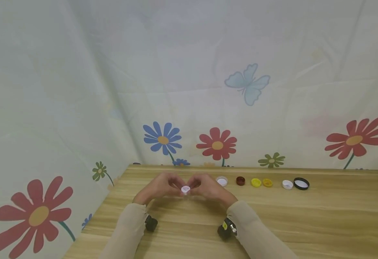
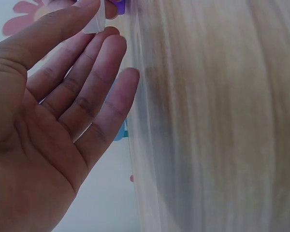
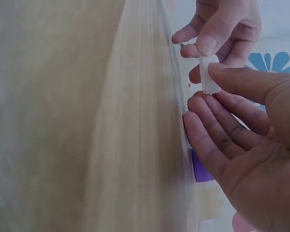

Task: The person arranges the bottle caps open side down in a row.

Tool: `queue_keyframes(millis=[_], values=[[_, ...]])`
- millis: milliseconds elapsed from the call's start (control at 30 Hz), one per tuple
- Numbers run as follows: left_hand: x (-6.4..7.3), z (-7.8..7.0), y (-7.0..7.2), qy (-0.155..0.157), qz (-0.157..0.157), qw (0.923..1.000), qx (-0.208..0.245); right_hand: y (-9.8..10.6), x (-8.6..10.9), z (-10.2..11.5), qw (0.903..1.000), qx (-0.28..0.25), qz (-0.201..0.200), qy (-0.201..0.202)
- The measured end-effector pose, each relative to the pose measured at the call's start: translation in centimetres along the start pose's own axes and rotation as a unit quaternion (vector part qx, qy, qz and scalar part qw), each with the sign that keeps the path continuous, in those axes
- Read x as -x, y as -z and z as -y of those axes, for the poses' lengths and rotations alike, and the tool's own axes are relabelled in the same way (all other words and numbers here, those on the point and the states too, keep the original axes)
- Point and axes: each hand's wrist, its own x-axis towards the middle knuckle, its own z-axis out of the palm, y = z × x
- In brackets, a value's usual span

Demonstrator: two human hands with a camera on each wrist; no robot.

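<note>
The small white cap (image 1: 185, 189) is hovering above the bench (image 1: 185, 237); the left hand (image 1: 161, 185) and right hand (image 1: 208, 187) are pinching it, spare fingers spreading loosely, risking a drop should either thumb be slipping.

1. Small white piece (image 1: 185, 189) (landmark): reddish print on its round face, head view; looks like lettering, too small and blurred to read.
2. Yellow label (image 1: 224, 225) on the black wrist device (image 1: 225, 233), right of the small white piece and nearer the wearer: any characters unreadable.
3. Legible text, brands, numbers: none.
</note>
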Motion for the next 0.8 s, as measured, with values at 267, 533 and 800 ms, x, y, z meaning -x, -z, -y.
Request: queue_keyframes(millis=[267,533,800], values=[[-0.08,0.06,-0.23,0.029,-0.001,0.9989,-0.038,-0.21,-0.03,-0.37,1.0000,0.006,0.004,-0.001],[-0.07,0.24,-0.39,0.028,0.003,0.9985,-0.048,-0.32,0.14,-0.09,0.9998,0.017,0.013,0.002],[-0.17,0.12,-0.43,0.032,0.008,0.9981,-0.052,-0.28,0.23,-0.17,0.9997,0.022,0.013,0.004]])
